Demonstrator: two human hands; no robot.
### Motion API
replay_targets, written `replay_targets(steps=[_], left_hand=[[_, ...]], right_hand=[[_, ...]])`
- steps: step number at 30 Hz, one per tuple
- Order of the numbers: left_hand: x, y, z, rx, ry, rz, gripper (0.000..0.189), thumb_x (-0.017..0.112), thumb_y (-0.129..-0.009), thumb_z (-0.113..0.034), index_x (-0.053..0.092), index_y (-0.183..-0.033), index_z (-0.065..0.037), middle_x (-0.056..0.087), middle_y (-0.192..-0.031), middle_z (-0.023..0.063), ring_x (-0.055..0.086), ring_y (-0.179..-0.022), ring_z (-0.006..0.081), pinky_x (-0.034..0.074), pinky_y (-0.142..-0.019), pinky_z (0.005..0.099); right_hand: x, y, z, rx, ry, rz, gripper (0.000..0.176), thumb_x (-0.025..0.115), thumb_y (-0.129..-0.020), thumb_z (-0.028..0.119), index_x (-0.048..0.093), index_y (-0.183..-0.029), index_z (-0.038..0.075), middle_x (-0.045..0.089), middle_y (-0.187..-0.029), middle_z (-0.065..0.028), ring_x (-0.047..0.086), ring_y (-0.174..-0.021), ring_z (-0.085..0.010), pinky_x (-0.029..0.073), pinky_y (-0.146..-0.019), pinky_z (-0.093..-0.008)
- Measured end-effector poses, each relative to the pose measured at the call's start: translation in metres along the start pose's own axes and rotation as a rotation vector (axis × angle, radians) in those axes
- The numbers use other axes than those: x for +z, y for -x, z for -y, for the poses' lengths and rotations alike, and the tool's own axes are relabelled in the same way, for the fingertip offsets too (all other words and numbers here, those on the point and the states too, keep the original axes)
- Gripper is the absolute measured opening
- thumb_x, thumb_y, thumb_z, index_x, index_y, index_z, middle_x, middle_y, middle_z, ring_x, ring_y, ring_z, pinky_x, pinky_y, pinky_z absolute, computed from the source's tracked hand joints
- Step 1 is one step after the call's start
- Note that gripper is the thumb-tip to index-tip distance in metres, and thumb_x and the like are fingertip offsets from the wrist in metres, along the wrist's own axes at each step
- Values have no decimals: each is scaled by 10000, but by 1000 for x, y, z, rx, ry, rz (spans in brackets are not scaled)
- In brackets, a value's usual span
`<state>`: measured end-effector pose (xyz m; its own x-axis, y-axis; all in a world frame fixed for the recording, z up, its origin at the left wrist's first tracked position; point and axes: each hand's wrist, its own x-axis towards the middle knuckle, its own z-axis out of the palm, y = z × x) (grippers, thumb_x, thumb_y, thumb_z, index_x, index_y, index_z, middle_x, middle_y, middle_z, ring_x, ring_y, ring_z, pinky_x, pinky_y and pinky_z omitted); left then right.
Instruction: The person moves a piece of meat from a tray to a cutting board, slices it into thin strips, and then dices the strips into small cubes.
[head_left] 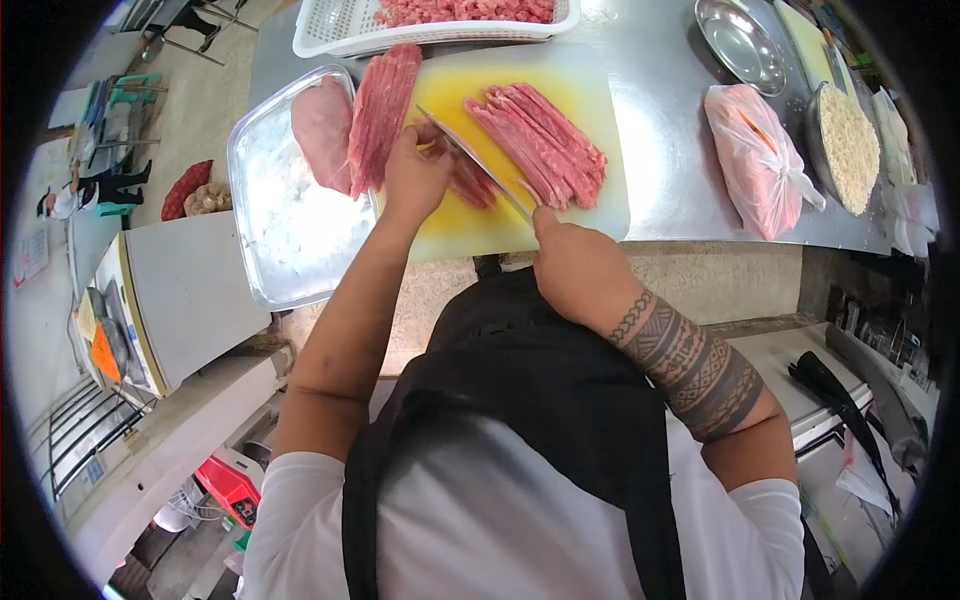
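Observation:
My right hand [580, 260] is wrapped round the handle of a knife [470, 155], whose blade points up and left over the yellow and white cutting board [440, 85]. Under and beside the blade lies a small piece of red meat [472, 188]. My left hand [417, 172] is at that meat near the blade tip, its fingers partly bent; its grip is partly hidden. Meat strips [540, 145] lie in a row on the board's right. A stack of sliced meat [384, 118] and a paler piece of meat [322, 130] rest at the metal tray [290, 285], left of the board.
A white basket [440, 32] of cut meat stands behind the board. To the right are a metal bowl [740, 45], a tied plastic bag [755, 165] and a bowl of pale crumbs [848, 148]. A person [100, 190] is far left.

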<state>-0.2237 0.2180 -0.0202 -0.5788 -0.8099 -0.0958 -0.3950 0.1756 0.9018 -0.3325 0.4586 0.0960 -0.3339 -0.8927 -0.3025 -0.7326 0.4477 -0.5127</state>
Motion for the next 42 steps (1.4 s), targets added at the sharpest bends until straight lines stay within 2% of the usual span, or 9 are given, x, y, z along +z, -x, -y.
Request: replay_targets(steps=[7, 13, 18, 21, 24, 30, 33, 38, 42], left_hand=[[-5, -1, -5, -16, -81, -25, 432, 768, -872, -66, 606, -1253, 57, 741, -1172, 168, 761, -1063, 265, 600, -898, 354], [-3, 2, 10, -22, -9, -42, 442, 784, -865, -73, 603, -1248, 52, 732, -1172, 173, 755, -1058, 263, 595, -899, 369], [-3, -1, -1, -42, -16, -33, 495, 803, -843, -77, 582, -1269, 44, 702, -1176, 160, 738, -1047, 249, 590, -897, 350], [7, -3, 22, -27, 57, -103, 544, 814, -834, -97, 559, -1298, 29, 690, -1166, 172, 719, -1012, 225, 599, -827, 331], [9, 6, 3, -188, 193, -161, 543, 813, -837, -110, 557, -1298, 19, 699, -1128, 174, 725, -991, 234, 603, -805, 357], [12, -8, -3, -230, 39, 32, 567, 829, -820, -143, 581, -1310, 1, 751, -1016, 137, 740, -920, 206, 602, -755, 353], [44, -11, 8, -268, 154, 188, 525, 815, -824, -149, 612, -1286, -5, 769, -1010, 148, 752, -903, 233, 594, -769, 361], [75, 3, -9, -218, 9, -10, 385, 790, -836, -163, 685, -1161, 14, 772, -999, 193, 753, -924, 336, 580, -853, 414], [80, -4, 18, -128, -7, 16, 329, 771, -857, -203, 716, -1059, 51, 763, -986, 221, 734, -941, 402, 569, -892, 467]], right_hand=[[42, -45, 0, -38, -32, -32, 221, 565, -921, 63, 530, -1122, -21, 706, -806, -237, 713, -785, -451, 561, -732, -567], [43, -28, -1, -24, -61, -2, 211, 558, -931, 71, 532, -1122, -14, 707, -819, -252, 714, -810, -462, 556, -723, -579], [46, -44, -20, -11, -125, -131, 222, 573, -940, 121, 534, -1119, -6, 711, -851, -265, 699, -833, -490, 550, -745, -590], [40, -19, -39, 106, -143, -133, 281, 602, -936, 143, 539, -1168, -4, 712, -886, -266, 701, -881, -486, 551, -789, -588], [23, 19, -37, 141, -203, -165, 292, 623, -934, 144, 544, -1177, 2, 708, -884, -263, 706, -881, -475, 556, -783, -576], [-27, 41, -76, 216, 5, -272, 230, 617, -931, 111, 542, -1126, 16, 702, -867, -259, 699, -854, -474, 549, -740, -575], [-35, 27, -110, 253, 137, -266, 200, 607, -933, 108, 547, -1104, 23, 706, -863, -252, 703, -839, -467, 549, -736, -576], [-9, 6, -114, 152, 205, -175, 206, 599, -903, 83, 548, -1094, 24, 717, -862, -240, 713, -831, -454, 562, -754, -569], [-2, 0, -101, 153, 196, -139, 189, 583, -893, 62, 540, -1072, 19, 709, -838, -245, 716, -838, -450, 565, -763, -565]])
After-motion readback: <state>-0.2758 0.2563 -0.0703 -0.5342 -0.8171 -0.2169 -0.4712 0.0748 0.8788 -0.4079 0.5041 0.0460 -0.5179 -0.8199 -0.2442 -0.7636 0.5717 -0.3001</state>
